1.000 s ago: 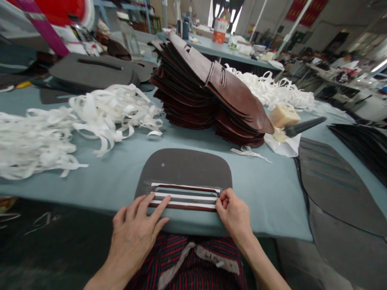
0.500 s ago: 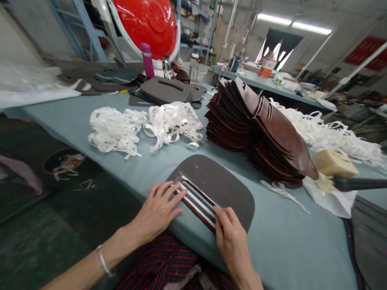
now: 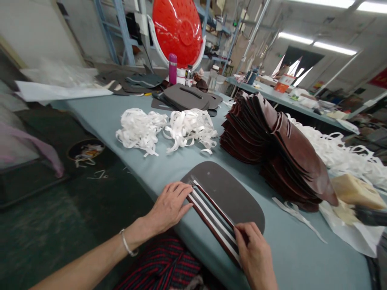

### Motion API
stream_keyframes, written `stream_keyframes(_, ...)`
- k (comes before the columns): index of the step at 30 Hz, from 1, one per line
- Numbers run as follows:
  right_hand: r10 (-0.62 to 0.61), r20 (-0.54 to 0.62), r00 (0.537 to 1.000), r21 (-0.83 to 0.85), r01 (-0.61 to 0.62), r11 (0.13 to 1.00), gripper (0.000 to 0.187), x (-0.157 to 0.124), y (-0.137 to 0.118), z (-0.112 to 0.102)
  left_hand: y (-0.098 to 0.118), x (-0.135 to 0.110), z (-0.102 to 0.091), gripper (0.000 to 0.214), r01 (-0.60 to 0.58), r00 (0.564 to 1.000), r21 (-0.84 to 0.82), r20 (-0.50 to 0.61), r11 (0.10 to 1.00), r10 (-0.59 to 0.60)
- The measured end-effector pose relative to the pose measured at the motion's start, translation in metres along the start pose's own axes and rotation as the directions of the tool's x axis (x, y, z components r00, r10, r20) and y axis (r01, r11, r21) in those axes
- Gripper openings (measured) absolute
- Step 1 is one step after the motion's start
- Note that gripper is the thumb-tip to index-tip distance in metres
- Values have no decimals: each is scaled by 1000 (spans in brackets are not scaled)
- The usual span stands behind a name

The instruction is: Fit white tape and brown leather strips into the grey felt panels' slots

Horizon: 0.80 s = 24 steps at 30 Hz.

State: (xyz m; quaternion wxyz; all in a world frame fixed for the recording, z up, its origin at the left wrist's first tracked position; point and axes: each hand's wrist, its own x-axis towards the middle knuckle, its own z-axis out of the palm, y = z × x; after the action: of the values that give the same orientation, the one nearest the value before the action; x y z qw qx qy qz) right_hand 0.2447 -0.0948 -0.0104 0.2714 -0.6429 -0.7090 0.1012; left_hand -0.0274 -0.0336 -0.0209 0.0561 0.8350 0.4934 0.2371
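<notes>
A dark grey rounded panel (image 3: 234,189) with a long narrow slot lies flat at the table's near edge. Along its near side run brown leather edging (image 3: 208,222) and white tape strips (image 3: 202,204). My left hand (image 3: 171,205) rests on the far left end of these strips, fingers stretched out and lying flat, with nothing gripped. At the other end my right hand (image 3: 256,251) is closed, thumb and forefinger pinching the brown leather edging beside the slot. The tips of that pinch are partly hidden.
Two piles of white tape (image 3: 140,131) lie beyond the panel. A tall stack of brown leather pieces (image 3: 299,145) stands to the right, near a yellowish block (image 3: 356,191). More grey panels (image 3: 184,98) and a purple bottle (image 3: 172,69) are farther back.
The view has swung, shifting the scene rightward. My right hand now sits farther along the edging toward its near end. My left fingers are closer together, still at the far end.
</notes>
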Motion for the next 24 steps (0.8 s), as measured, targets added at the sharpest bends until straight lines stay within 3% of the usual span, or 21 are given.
stream_keyframes(5, 64, 26, 998, 32, -65, 997, 24, -17, 15, -8, 3, -3, 2, 34, 44, 999, -2, -11, 999, -44)
stream_keyframes(12, 151, 6, 989, 33, -151, 988, 17, -29, 11, -12, 9, -10, 7, 32, 68, 998, 29, -5, 997, -68)
stream_keyframes(17, 195, 51, 979, 1, -196, 981, 9, -30, 7, -16, 30, 2, 3, 24, 88, 996, 17, -18, 996, -88)
stream_keyframes(20, 205, 53, 977, -13, -204, 979, 11, -31, 5, -16, 58, 13, 7, 19, -59, 996, -119, 52, 991, 65)
stream_keyframes(24, 188, 12, 982, -1, -188, 982, 17, -34, 4, -14, 100, 26, 25, 16, -277, 934, -224, 165, 935, 316)
